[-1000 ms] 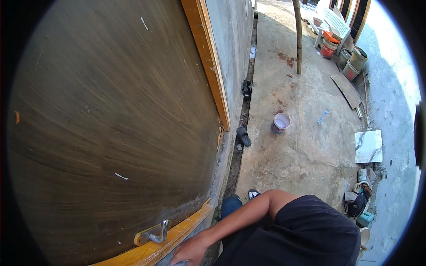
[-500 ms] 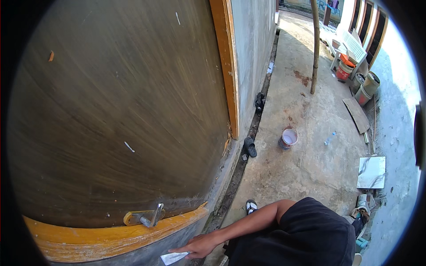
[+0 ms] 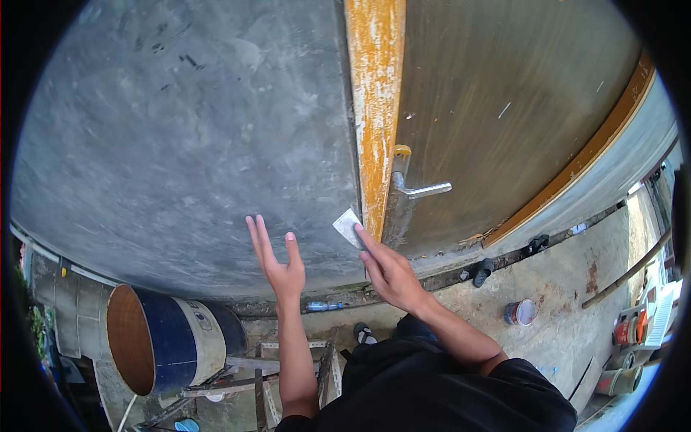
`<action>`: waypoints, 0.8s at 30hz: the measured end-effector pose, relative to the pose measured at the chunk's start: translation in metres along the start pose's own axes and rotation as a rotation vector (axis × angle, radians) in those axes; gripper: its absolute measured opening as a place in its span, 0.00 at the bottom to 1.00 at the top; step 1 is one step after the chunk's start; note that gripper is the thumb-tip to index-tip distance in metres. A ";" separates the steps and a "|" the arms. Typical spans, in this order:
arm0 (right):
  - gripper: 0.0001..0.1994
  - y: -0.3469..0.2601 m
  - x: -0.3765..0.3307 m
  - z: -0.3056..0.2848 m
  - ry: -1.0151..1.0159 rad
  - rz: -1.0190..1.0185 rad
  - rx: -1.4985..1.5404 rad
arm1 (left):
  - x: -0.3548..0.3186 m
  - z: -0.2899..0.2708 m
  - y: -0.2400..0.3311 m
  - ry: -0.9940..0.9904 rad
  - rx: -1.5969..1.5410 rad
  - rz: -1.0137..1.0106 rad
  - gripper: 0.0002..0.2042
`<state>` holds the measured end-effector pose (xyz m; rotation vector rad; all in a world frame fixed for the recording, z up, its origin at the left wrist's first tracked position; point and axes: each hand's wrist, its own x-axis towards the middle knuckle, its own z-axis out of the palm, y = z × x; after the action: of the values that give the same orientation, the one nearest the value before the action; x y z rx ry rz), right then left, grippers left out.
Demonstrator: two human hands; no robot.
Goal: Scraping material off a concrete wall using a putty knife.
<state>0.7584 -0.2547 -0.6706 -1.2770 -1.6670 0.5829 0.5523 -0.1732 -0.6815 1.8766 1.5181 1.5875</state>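
My right hand grips a putty knife with a flat, pale, smeared blade; the fingers cover much of its handle. The blade is by the lower part of the orange door frame, whose paint is worn through to white patches. I cannot tell whether it touches. My left hand is raised before the grey cement wall, fingers spread and holding nothing. Right of the frame is a brown door with a silver lever handle.
A blue and white drum lies at lower left beside a ladder-like frame. A plastic bottle lies at the wall's foot. To the right are a slipper, a paint bucket, a leaning pole and a white chair.
My view has swung left from the door to the grey wall. My left hand has come into view, and my right hand with the putty knife is now raised beside the door frame.
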 end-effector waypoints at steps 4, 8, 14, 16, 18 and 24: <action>0.28 0.000 0.013 0.022 0.145 -0.127 -0.125 | 0.008 -0.018 -0.001 0.039 0.038 0.051 0.30; 0.29 0.018 0.019 0.041 0.211 -0.102 -0.133 | 0.022 -0.027 0.001 0.093 0.061 0.112 0.31; 0.29 0.061 0.021 0.073 0.236 -0.079 -0.179 | 0.028 -0.030 -0.017 0.102 0.099 0.169 0.34; 0.29 0.064 0.025 0.076 0.229 -0.078 -0.208 | 0.036 -0.029 -0.024 0.101 0.129 0.197 0.37; 0.29 0.066 0.033 0.074 0.280 -0.121 -0.272 | 0.049 -0.023 -0.032 0.024 0.279 0.202 0.47; 0.29 0.094 0.027 0.071 0.254 -0.158 -0.353 | 0.056 -0.012 -0.074 -0.016 0.404 0.300 0.57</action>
<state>0.7410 -0.1862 -0.7682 -1.3843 -1.6805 0.0254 0.4954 -0.1013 -0.6991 2.4272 1.7180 1.4523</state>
